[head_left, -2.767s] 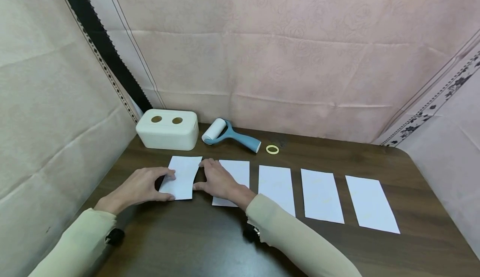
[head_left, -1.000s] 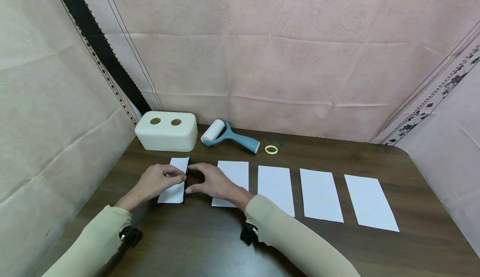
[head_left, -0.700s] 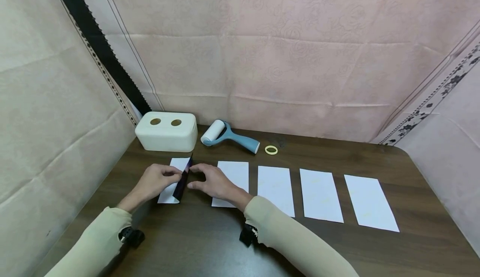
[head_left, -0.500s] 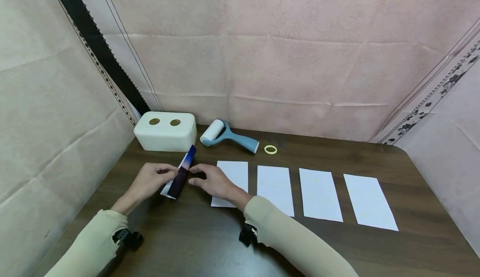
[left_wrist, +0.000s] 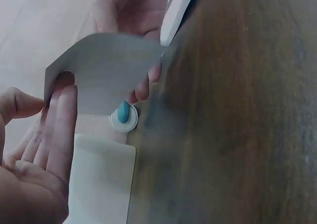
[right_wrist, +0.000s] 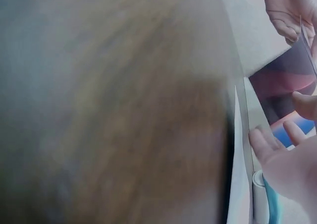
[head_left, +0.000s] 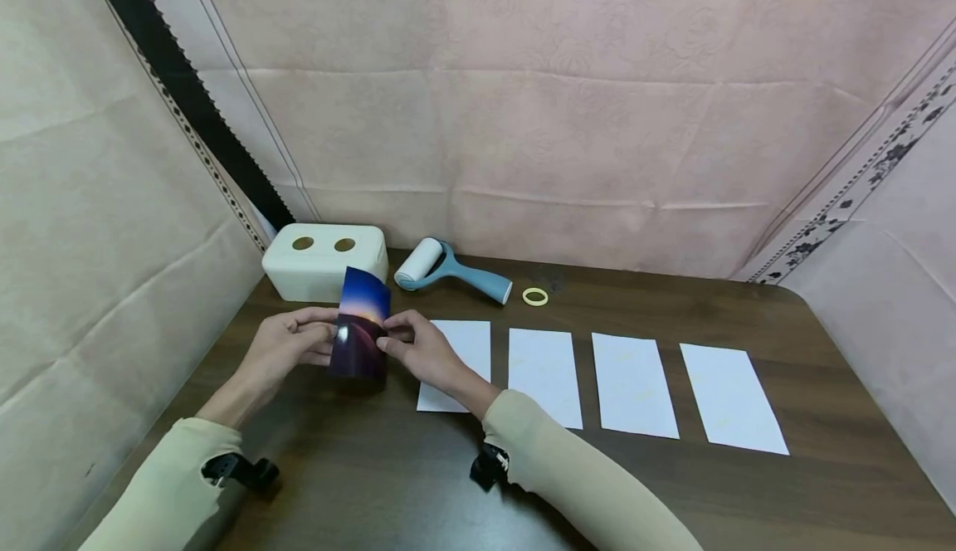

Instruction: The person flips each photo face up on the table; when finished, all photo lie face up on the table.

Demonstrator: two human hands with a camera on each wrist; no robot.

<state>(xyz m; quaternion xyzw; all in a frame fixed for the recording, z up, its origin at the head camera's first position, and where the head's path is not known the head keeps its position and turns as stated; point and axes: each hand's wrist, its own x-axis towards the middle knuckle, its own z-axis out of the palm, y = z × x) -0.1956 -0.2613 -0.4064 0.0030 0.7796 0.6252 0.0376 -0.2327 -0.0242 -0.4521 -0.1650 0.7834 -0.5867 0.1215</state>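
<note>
A bent photo card [head_left: 360, 327], glossy on its front with a blue, orange and dark purple picture, is held up off the table by both hands. My left hand [head_left: 278, 352] pinches its left edge; in the left wrist view, that hand's thumb and fingers meet at the edge of the card's pale back [left_wrist: 106, 70]. At the right edge, my right hand [head_left: 429, 356] pinches the card, its thumb on the picture side in the right wrist view. Nearest to my right hand, a white sheet [head_left: 466, 352] lies partly under the right forearm.
More white sheets [head_left: 545, 377] lie in a row to the right on the brown table [head_left: 358, 468]. Behind stand a white box [head_left: 321, 265] with two round holes, a blue-handled lint roller [head_left: 463, 273] and a small yellow ring [head_left: 535, 296]. Curtains enclose the table's back and sides.
The leftmost card lay white side up. My hands have lifted it and turned it over, so its picture faces the head camera. The other sheets have stayed in place.
</note>
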